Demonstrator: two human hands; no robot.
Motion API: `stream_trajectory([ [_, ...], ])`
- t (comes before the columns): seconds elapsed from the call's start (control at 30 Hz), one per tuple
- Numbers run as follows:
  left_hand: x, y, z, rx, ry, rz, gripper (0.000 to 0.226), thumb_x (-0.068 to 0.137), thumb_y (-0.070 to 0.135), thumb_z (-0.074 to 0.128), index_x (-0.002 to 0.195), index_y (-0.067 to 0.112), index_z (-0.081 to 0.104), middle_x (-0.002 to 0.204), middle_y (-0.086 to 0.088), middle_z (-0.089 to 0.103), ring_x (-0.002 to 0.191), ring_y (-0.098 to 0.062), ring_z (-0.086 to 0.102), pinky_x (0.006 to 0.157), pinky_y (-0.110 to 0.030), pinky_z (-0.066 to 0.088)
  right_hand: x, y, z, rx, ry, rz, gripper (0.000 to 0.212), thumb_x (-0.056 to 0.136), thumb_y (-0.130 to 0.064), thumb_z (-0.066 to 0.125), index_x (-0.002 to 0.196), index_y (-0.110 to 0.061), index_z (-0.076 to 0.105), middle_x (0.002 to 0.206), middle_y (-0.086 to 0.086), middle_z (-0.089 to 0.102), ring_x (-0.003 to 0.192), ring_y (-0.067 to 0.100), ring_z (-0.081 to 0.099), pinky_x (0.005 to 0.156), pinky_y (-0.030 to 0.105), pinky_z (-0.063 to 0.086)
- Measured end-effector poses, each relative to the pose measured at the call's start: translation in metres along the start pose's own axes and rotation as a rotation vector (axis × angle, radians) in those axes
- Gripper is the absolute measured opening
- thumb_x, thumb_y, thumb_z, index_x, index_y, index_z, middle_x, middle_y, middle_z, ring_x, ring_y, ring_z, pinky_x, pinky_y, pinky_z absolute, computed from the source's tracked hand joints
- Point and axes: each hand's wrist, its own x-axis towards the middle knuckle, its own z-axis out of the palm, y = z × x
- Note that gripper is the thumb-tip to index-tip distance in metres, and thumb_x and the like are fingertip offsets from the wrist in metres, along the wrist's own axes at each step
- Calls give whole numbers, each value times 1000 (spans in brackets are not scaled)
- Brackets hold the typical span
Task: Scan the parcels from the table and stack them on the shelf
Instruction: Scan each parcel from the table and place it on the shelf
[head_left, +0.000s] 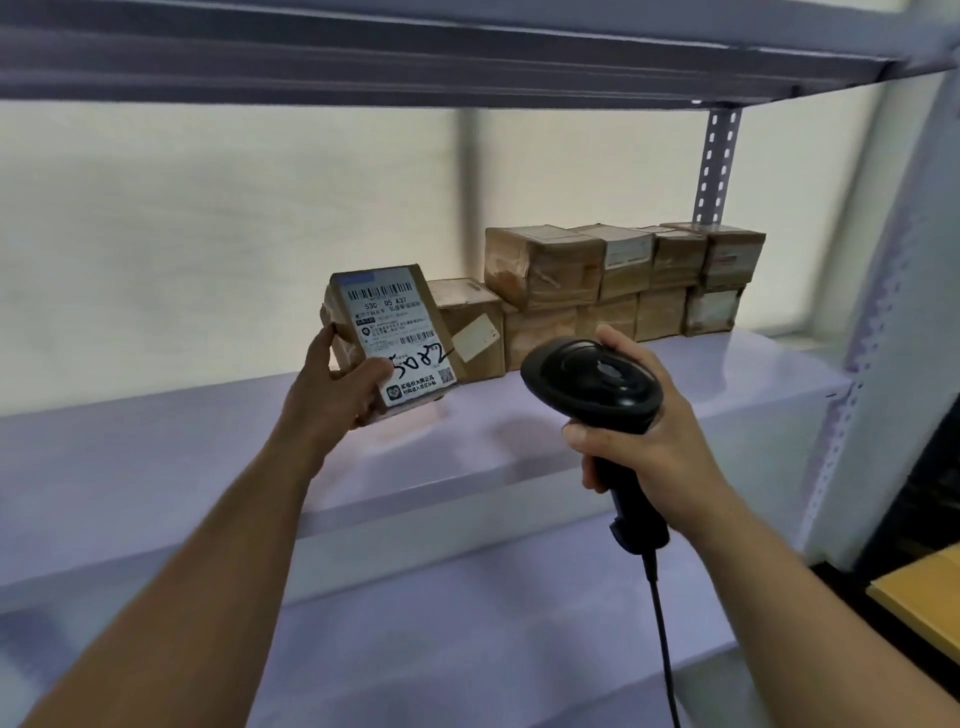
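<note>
Parcel (392, 338) gripped in left hand (337, 395), beside scanner (597, 384) hand (649, 431).

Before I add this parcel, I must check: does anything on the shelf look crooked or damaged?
Slightly: the upper left box sits turned askew and juts forward over the lower row. The other stacked parcels look aligned; no tear or spill shows.

A pale lilac metal shelf (571, 467) carries brown, taped cardboard parcels (540, 332) along the back right of its board, near the perforated upright (717, 166). The bottom row stands directly on the board, the boxes touching side by side. A second layer sits on all but the leftmost.
</note>
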Motion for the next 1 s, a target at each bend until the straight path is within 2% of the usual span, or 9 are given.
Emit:
stream_trajectory([
  [0.13,19,-15,-16,36,36,-99,38,91,36,58,127,41,45,116,-6,66,94,-25,65,71,-37,58,11,4,17,10,-28,2,87,64,-11,79,138,-39,44,115,11,63,55,31,63,54,42,57],
  [0.23,32,-22,-19,121,66,-115,58,94,41,49,147,43,27,133,-6,57,112,-31,59,88,-47,55,17,6,23,14,-36,-1,88,64,-12,79,140,-38,43,119,12,61,55,30,63,53,40,56],
  [0.3,37,-24,-18,175,85,-89,62,96,47,44,151,44,16,144,-5,48,123,-31,53,99,-50,48,20,7,26,19,-44,1,89,64,-12,79,140,-39,43,118,14,61,54,30,63,52,39,56],
  [0.4,37,-25,-13,294,24,-42,72,90,61,51,152,38,22,150,-2,43,131,-27,45,109,-45,38,23,9,29,14,-46,4,88,64,-12,79,138,-41,43,119,14,61,55,28,64,53,38,56],
  [0.5,42,-28,-8,418,-28,-22,82,84,49,69,151,31,27,148,-4,44,131,-27,44,109,-41,37,25,10,30,-5,-51,4,86,64,-12,79,136,-43,43,120,12,60,56,27,64,53,37,57],
  [0.63,59,-27,-1,410,-32,-15,80,85,30,71,152,26,25,148,-5,44,132,-28,42,109,-41,36,28,12,29,-23,-41,6,86,66,-10,81,136,-43,43,123,10,58,57,27,65,53,37,57],
  [0.77,73,-24,13,406,-30,11,80,86,27,70,152,24,23,149,-6,42,133,-28,42,110,-39,35,30,12,24,-31,-26,14,91,63,-13,88,138,-40,43,121,8,60,57,29,64,53,39,58],
  [0.87,81,-26,24,400,-10,17,79,85,28,71,150,23,25,147,-9,45,131,-31,44,107,-39,37,28,10,20,-41,-7,28,90,60,-18,80,139,-40,42,120,6,60,58,29,65,54,40,59],
  [1.0,86,-28,33,412,-5,19,77,87,29,70,149,21,25,146,-11,44,131,-32,44,106,-40,37,25,10,13,-56,6,34,89,65,-12,85,138,-41,43,119,9,60,55,27,64,54,37,58],
])
